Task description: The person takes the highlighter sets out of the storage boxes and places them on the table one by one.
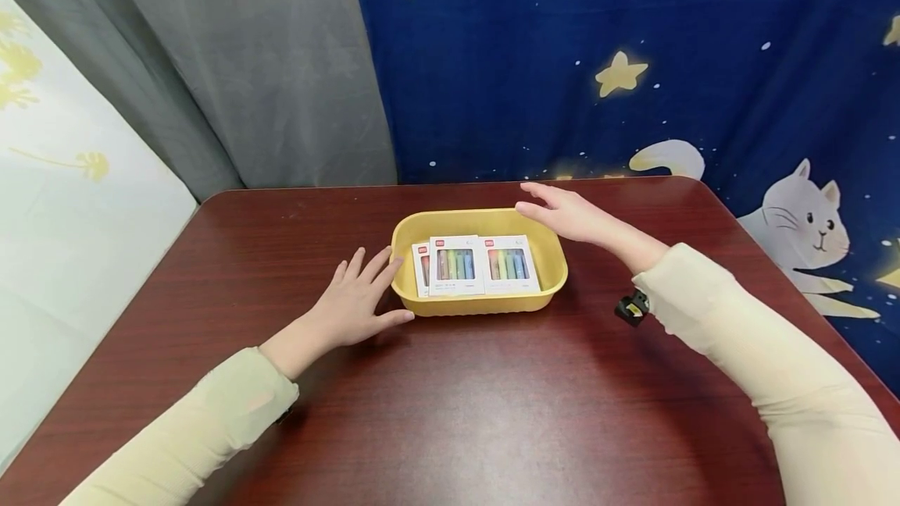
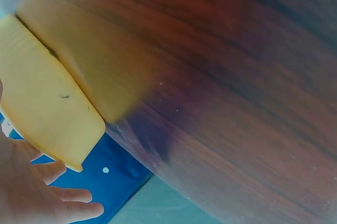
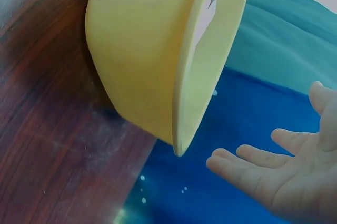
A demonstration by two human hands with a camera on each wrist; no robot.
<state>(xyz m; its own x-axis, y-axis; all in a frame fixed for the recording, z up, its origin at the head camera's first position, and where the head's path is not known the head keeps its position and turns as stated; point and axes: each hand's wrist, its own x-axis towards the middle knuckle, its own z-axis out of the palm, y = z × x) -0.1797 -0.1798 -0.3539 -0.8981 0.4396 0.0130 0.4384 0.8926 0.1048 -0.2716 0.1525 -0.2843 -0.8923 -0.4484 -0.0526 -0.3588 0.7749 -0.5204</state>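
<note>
boxes (image 1: pixel 462 265) in basket (image 1: pixel 485 305), basket on table (image 1: pixel 485 404)

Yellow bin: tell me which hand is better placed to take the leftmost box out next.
Probably the left hand: it is at the left end of the yellow bin, close to the leftmost box, whereas the right hand is by the far right side.

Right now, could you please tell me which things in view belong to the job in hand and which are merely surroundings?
Apparently for the job: yellow basket, between left grip and right grip; three white boxes visible inside it.

Just surroundings: table; grey curtain; blue curtain; white printed panel at the left.
</note>
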